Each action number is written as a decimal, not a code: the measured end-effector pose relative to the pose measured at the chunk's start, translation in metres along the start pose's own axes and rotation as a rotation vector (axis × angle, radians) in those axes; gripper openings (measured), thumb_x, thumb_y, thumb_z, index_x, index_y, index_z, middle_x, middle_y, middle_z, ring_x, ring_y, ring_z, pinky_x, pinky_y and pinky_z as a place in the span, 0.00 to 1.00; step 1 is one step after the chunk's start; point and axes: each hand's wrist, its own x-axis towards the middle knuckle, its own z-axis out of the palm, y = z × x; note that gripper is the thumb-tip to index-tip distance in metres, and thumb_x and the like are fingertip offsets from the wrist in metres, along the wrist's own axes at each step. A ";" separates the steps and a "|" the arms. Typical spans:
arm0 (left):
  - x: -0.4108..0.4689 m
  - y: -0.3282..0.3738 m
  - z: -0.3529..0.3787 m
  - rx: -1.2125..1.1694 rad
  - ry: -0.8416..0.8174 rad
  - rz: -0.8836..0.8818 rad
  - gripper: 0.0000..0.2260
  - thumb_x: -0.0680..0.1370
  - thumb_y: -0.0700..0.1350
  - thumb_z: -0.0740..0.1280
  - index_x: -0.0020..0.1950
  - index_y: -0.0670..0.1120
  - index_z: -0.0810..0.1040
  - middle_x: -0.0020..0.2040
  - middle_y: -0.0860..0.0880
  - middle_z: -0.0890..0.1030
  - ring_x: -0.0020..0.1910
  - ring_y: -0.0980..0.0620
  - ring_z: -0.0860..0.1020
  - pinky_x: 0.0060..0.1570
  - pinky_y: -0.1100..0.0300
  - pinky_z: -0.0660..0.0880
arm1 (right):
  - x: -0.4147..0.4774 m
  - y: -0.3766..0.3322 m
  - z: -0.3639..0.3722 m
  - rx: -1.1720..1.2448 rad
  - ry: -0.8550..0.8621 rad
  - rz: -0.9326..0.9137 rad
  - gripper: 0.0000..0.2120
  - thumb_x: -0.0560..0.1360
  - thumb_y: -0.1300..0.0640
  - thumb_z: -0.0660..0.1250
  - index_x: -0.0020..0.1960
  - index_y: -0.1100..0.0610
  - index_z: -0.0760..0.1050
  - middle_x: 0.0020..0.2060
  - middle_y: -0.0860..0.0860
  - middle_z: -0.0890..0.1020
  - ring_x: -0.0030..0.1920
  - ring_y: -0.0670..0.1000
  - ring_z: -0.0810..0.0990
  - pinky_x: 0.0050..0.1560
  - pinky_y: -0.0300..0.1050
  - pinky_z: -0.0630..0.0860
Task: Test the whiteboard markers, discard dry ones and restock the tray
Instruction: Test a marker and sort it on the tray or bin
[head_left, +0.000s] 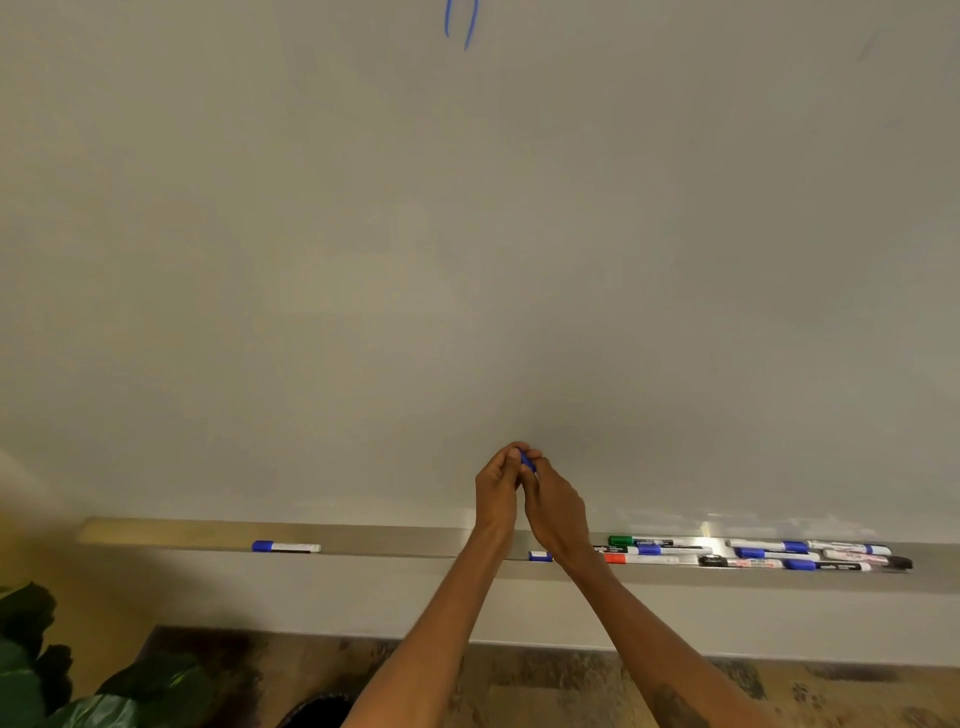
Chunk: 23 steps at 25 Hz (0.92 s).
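My left hand (497, 486) and my right hand (556, 512) meet in front of the whiteboard (467, 260), both closed around a blue marker (528, 462); only its blue end shows between the fingers. Below runs the metal tray (415, 543). A blue-capped marker (285, 546) lies alone on its left part. Another blue-capped marker (540, 556) peeks out behind my right wrist. Several markers (753, 553) with green, red, blue and black caps lie in a heap on the right part. Two short blue strokes (462, 26) mark the board at the top.
Dark green plant leaves (31, 665) fill the lower left corner. A dark round object (317, 712), partly hidden by my left forearm, sits on the floor at the bottom edge. Patterned brown flooring (571, 680) runs below the wall.
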 end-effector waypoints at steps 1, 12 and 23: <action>0.001 0.005 0.002 0.003 -0.005 0.006 0.09 0.83 0.44 0.62 0.56 0.46 0.82 0.51 0.48 0.85 0.52 0.53 0.83 0.52 0.64 0.79 | 0.001 -0.005 -0.004 -0.032 0.008 0.002 0.18 0.84 0.50 0.55 0.69 0.58 0.70 0.55 0.53 0.83 0.52 0.54 0.83 0.54 0.43 0.76; 0.000 0.066 0.020 -0.140 -0.109 0.124 0.11 0.84 0.45 0.60 0.59 0.43 0.80 0.53 0.45 0.84 0.55 0.46 0.83 0.56 0.58 0.80 | 0.015 -0.044 -0.045 -0.120 0.169 -0.146 0.16 0.83 0.49 0.57 0.59 0.59 0.74 0.36 0.51 0.80 0.32 0.46 0.73 0.35 0.38 0.72; 0.009 0.204 0.036 -0.101 -0.058 0.574 0.12 0.83 0.46 0.61 0.60 0.41 0.78 0.52 0.44 0.85 0.55 0.47 0.83 0.62 0.53 0.78 | 0.042 -0.142 -0.112 0.367 0.348 -0.406 0.22 0.84 0.59 0.53 0.77 0.56 0.60 0.48 0.42 0.71 0.44 0.37 0.74 0.46 0.27 0.70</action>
